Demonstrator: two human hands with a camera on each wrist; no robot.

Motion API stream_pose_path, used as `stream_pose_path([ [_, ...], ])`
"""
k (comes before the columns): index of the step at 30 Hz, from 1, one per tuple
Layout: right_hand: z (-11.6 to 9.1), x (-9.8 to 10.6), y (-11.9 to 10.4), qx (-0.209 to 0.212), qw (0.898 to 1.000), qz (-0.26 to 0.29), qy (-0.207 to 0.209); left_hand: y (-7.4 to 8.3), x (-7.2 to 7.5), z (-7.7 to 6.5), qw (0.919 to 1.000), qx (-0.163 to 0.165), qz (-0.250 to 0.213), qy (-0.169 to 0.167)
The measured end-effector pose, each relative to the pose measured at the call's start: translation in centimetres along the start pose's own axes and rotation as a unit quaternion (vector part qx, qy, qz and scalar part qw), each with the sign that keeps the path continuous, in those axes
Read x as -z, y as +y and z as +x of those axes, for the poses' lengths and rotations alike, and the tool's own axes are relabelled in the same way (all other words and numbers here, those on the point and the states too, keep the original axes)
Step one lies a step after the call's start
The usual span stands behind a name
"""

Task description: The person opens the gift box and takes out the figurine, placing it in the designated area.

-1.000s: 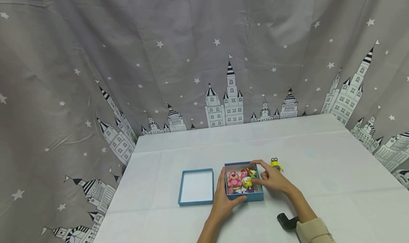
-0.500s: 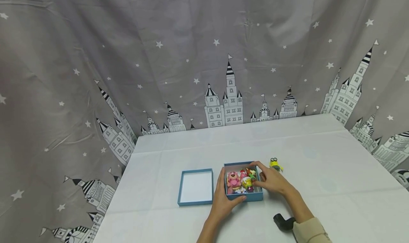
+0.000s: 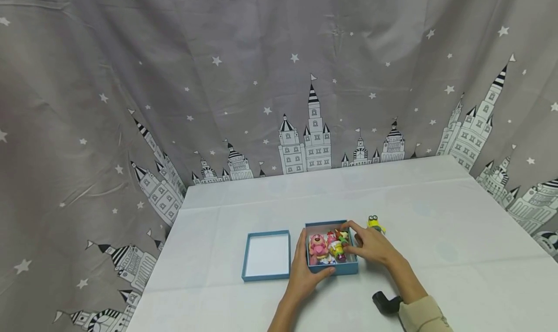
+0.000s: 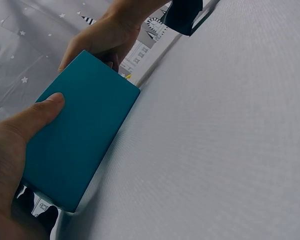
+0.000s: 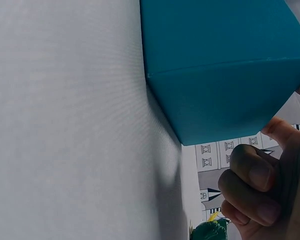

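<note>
A blue box point(image 3: 333, 269) with several small toy figures in it sits on the table. Inside, a pink bear figure point(image 3: 318, 247) lies at the left and a pink-and-yellow figure point(image 3: 335, 247) in the middle. A green figure with an orange-brown top point(image 3: 342, 236) is at the right. My left hand point(image 3: 302, 274) grips the box's left side, its thumb pressed on the front wall. My right hand point(image 3: 370, 245) reaches over the right wall, thumb and index finger about the green figure. Its other fingers point(image 5: 252, 170) are curled outside the box; the fingertip contact is hidden in the right wrist view.
A shallow blue lid point(image 3: 267, 256) with a white inside lies left of the box. Behind my right hand is a yellow-and-green toy figure point(image 3: 375, 223). A black device point(image 3: 385, 304) is at my right wrist. A grey castle-print curtain point(image 3: 244, 104) hangs behind the white table point(image 3: 218, 303).
My right wrist and sleeve have shifted slightly left, while thumb and index finger stay in about the same place. The box, the figures and my left hand look unchanged.
</note>
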State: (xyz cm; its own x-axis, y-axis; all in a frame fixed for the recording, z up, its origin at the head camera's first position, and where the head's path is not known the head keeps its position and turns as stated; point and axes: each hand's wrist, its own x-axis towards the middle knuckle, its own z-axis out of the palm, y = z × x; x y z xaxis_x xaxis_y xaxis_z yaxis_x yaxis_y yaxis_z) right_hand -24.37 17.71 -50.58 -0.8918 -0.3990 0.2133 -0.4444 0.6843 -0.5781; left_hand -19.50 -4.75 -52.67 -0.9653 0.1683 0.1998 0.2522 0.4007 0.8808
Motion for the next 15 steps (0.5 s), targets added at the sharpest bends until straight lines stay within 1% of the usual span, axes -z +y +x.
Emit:
stream_pose_path([
  [8,0.02,-0.09,0.21,-0.001,1.000,-0.012,-0.001,-0.09,0.00,-0.08,1.0000,0.003,0.000,-0.002],
  [15,0.02,-0.03,0.25,0.005,1.000,-0.019,0.001,-0.20,0.03,-0.04,1.0000,-0.005,0.000,0.000],
])
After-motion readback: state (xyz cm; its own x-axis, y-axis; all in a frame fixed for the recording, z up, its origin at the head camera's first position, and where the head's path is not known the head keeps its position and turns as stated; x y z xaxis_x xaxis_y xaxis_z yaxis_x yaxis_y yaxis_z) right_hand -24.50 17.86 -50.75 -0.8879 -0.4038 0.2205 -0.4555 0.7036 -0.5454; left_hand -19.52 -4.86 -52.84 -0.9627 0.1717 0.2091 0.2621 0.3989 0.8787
